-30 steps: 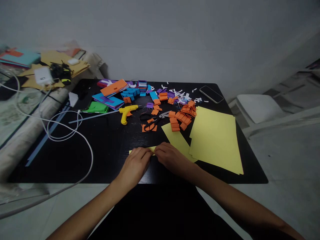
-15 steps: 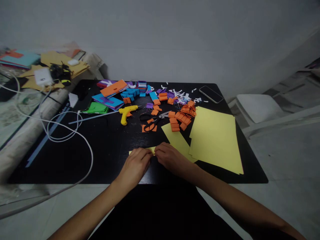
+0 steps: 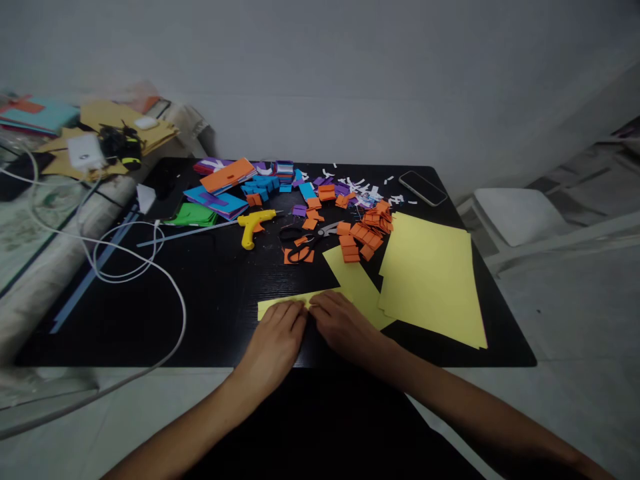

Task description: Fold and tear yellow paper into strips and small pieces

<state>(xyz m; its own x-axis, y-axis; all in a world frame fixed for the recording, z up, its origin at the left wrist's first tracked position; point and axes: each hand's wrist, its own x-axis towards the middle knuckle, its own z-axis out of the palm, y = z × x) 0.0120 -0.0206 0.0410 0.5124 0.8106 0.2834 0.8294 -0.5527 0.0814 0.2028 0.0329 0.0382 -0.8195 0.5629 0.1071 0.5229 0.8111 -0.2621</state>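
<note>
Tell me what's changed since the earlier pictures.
Both hands, left and right, have drawn slightly back toward the person, uncovering more of the yellow strip. Neither has visibly let go of it. The glue gun, scissors, phone and yellow sheets stayed put.

The left hand (image 3: 277,330) and right hand (image 3: 345,327) are bare, as are the 2 forearms (image 3: 200,420). Plain black clothing (image 3: 320,427) covers the lap. By the right elbow, darkness hides whether a sleeve begins there.
</note>
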